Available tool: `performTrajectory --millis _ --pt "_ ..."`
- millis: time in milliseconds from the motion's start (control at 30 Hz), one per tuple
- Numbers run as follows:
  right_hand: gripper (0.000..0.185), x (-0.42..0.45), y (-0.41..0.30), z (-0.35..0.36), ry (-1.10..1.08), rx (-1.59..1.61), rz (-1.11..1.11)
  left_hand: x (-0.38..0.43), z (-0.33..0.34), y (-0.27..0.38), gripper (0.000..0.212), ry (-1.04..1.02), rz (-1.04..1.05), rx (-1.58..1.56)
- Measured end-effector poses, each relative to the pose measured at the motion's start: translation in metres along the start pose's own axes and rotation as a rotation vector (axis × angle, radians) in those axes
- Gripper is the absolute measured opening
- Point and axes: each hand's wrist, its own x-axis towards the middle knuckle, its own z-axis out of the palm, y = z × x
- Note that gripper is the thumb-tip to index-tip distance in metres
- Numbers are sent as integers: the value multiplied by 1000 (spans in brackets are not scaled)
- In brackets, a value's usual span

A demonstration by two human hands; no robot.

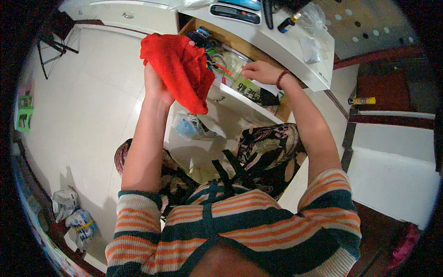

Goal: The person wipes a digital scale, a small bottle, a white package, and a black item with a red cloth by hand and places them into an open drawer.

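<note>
A bunched red cloth hangs over my left hand, which grips it from below with a fingertip showing at its upper right. My right hand reaches over the pulled-out drawer, thumb and fingers pinched near a small pale piece that I cannot make out. Inside the drawer lie a green printed packet, an orange-red stick-like item, a clear plastic container and other small goods. The cloth covers part of the drawer's left end.
On the white cabinet top are a digital scale, a dark bottle and a clear plastic bag. A plastic bag with blue contents lies below the drawer. A folding stool stands far left; packages lie lower left.
</note>
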Motion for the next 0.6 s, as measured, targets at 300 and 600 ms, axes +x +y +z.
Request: performTrajectory --millis 300,600 --pt "29 -8 135 68 -180 -163 184 -21 -1 -23 44 22 -151 39" --pt "45 2 118 91 -102 -80 66 -34 3 -48 53 20 -262 174"
